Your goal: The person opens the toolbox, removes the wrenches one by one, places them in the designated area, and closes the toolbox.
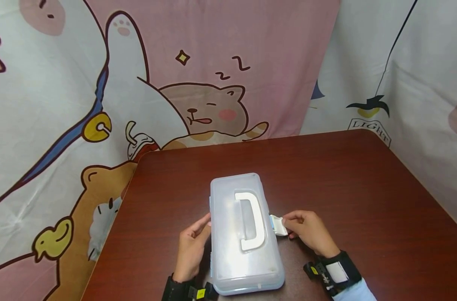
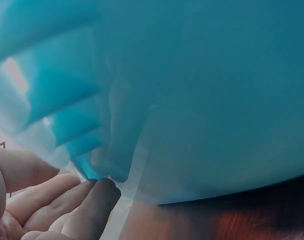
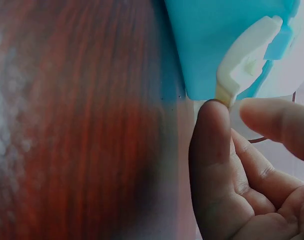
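Note:
A clear-lidded plastic storage box (image 1: 228, 225) with a white carrying handle (image 1: 259, 221) lies on the table, its long side running away from me. Its blue lower wall (image 2: 202, 115) fills most of the left wrist view. My left hand (image 1: 191, 246) rests along the box's left side, fingers fairly straight, fingertips (image 2: 104, 192) right at the wall. On the right side a white latch (image 1: 279, 225) stands swung outward from the box. My right hand (image 1: 309, 232) pinches the outer end of this latch (image 3: 244, 62) between thumb and finger.
The brown wooden table (image 1: 349, 179) stretches behind the box and to both sides. Behind the table hangs a printed cloth (image 1: 273, 62) with cartoon animals, meeting a white cloth (image 1: 431, 50) at the right. Both wrists wear black straps with small cameras.

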`<state>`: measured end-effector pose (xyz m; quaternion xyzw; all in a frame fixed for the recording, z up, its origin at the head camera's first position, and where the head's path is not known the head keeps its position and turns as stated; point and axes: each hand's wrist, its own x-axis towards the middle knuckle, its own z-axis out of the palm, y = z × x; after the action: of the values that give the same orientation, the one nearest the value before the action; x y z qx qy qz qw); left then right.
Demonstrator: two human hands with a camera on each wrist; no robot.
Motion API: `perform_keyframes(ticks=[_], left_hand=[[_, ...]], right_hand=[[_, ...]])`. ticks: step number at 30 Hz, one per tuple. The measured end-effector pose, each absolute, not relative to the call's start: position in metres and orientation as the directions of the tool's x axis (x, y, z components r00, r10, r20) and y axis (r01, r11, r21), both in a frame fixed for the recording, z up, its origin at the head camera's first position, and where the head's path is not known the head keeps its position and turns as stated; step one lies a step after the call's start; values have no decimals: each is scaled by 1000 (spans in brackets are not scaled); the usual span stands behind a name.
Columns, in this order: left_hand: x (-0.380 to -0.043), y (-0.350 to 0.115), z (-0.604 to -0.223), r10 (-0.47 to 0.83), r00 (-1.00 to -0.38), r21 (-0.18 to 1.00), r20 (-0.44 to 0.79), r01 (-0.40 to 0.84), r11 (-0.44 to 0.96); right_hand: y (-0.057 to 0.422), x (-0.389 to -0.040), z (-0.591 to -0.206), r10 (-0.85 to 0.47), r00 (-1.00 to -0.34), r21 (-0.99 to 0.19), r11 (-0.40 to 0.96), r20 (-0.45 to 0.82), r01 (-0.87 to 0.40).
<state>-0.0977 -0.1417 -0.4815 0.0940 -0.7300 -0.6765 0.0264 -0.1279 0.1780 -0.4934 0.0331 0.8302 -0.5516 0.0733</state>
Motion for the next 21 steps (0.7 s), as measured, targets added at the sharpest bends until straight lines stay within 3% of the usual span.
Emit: perform_keyframes(ticks=[13, 21], left_hand=[[-85, -142, -459, -205, -979, 993, -2, -26, 115], [-67, -140, -442, -234, -970, 991, 69, 41, 125]], right_hand=[[178, -123, -480, 22, -992, -871, 476, -125, 120], [180, -118, -468, 39, -999, -805, 593, -6, 28]])
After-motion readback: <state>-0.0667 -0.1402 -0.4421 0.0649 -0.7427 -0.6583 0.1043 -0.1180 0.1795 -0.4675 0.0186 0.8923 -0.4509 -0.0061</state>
